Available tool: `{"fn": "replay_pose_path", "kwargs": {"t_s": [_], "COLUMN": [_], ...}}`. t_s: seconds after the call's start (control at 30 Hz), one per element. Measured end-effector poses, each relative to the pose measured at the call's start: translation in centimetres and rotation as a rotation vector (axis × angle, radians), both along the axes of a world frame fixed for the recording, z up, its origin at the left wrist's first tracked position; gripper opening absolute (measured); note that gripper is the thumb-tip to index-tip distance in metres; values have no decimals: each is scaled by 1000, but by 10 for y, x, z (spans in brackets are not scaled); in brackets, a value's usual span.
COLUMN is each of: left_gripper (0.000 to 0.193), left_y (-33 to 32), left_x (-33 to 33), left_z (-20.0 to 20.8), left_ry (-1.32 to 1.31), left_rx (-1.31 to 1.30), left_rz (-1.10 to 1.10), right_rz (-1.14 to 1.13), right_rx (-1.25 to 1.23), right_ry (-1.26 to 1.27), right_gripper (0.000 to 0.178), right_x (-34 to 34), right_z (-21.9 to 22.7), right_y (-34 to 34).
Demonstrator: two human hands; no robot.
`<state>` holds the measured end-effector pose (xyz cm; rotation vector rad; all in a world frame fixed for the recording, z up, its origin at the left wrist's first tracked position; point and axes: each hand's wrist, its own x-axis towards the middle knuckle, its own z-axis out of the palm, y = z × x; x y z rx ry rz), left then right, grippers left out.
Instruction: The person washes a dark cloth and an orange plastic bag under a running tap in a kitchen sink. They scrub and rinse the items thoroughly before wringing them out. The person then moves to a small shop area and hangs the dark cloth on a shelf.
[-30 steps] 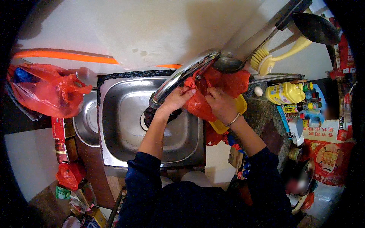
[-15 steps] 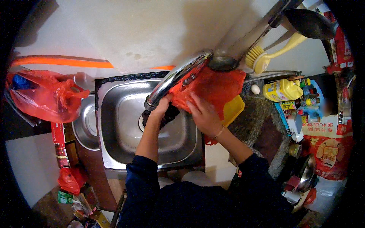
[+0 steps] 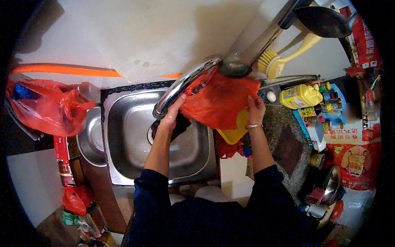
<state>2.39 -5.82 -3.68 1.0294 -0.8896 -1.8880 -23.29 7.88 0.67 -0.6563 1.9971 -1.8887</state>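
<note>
A thin red plastic bag [image 3: 220,101] is spread out beside the tap [image 3: 188,84], over the sink's right rim. My left hand [image 3: 175,113] is closed on the bag's left edge, close to the tap's spout. At the bag's right edge, my right hand [image 3: 256,112] pinches the plastic between thumb and fingers. Partly under the bag lies a yellow plastic container [image 3: 231,135], its far side hidden. Below my left hand, a dark, crumpled thing [image 3: 180,126] rests in the steel sink [image 3: 197,162] by the drain; its kind is unclear.
A knotted red bag [image 3: 53,107] and a steel basin [image 3: 92,144] stand left of the sink. On the right are an egg [image 3: 271,96], a yellow jug [image 3: 300,97] and several bottles. A yellow brush [image 3: 284,59] and a black ladle [image 3: 323,22] hang at the wall.
My right hand has moved right, from the middle of the red bag to its right edge. The bag is now stretched wider between both hands; my left hand stays by the tap.
</note>
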Motion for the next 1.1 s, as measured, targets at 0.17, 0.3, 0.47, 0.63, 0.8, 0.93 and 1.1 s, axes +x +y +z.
{"fn": "replay_pose_path", "kwargs": {"t_s": [0.17, 0.3, 0.47, 0.63, 0.8, 0.93, 1.1], "left_gripper": [8, 9, 11, 10, 12, 14, 16], "left_y": [-5, 6, 6, 9, 15, 16, 20], "left_x": [0, 3, 7, 15, 11, 8, 24], "left_z": [-30, -14, -28, -15, -12, -20, -17], "left_ry": [-31, -74, -85, -39, 5, 66, -40], "left_rx": [-1, 70, 33, 114, 175, 166, 161], "left_rz": [19, 1, -102, -62, -27, -8, 104], "right_rz": [26, 3, 104, 25, 521, 674, 675], "right_rx": [81, 320, 598, 345, 296, 660, 611], "right_ry": [381, 1129, 1331, 1308, 1444, 1300, 1222], "right_gripper": [15, 26, 37, 36, 29, 26, 20], "right_x": [-27, -37, -50, -8, 51, 56, 56], "right_z": [1, 37, 51, 66, 33, 12, 43], "right_y": [-6, -19, -41, -21, 31, 39, 44]}}
